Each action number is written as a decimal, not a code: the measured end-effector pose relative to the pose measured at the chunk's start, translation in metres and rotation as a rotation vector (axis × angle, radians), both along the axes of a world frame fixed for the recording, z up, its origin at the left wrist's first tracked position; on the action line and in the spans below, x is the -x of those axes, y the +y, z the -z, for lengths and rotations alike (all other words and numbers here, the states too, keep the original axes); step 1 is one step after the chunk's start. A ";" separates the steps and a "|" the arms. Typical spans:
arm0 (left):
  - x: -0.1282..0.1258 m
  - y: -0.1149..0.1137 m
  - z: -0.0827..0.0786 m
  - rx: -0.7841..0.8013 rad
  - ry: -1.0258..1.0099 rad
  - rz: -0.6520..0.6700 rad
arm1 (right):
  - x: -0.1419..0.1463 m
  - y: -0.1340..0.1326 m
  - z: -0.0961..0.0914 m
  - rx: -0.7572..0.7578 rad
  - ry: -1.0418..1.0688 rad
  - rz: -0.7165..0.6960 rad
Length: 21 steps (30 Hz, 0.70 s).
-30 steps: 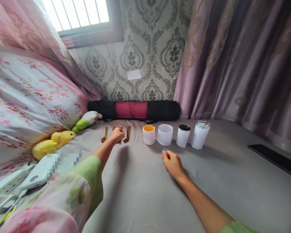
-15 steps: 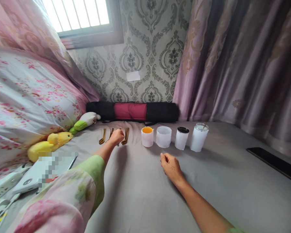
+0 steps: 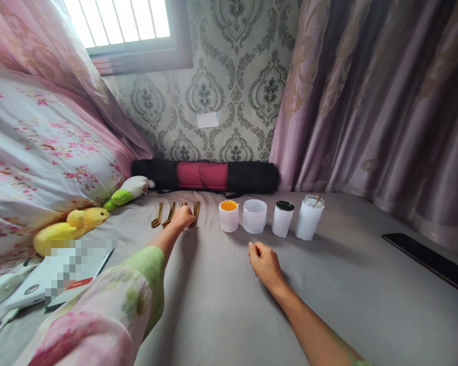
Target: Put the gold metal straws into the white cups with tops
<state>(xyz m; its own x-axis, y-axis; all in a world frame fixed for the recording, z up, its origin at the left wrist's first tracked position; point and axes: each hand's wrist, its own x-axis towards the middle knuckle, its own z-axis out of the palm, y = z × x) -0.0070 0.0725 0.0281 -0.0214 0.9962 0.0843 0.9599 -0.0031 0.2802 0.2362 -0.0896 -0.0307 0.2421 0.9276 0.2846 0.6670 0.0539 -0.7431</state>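
Just shifted left hand (image 3: 183, 217) rightward to rightmost brown bundle (image 3: 197, 209), now within reach; cannot tell finger grip. Kept right hand (image 3: 266, 263) curled, fingers together.

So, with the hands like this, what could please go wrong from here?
The left hand is among bent sticks lying in close groups, so a small brush might mix them. The right hand is just in front of the cups, so a careless forward push could knock one. The cloth has creases, so the jar might tip if bumped.
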 end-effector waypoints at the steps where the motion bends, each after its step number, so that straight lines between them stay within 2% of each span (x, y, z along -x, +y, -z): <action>1: -0.001 -0.001 0.000 0.000 0.002 0.002 | 0.000 0.000 0.000 0.001 0.001 0.000; 21: -0.004 -0.006 0.003 0.022 -0.026 -0.003 | 0.001 0.001 -0.001 0.007 -0.027 -0.008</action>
<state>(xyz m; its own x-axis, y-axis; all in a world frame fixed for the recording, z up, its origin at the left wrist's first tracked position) -0.0025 0.0670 0.0247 -0.0267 0.9977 0.0620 0.9523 0.0066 0.3051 0.2355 -0.0886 -0.0296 0.2271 0.9315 0.2842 0.6864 0.0539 -0.7252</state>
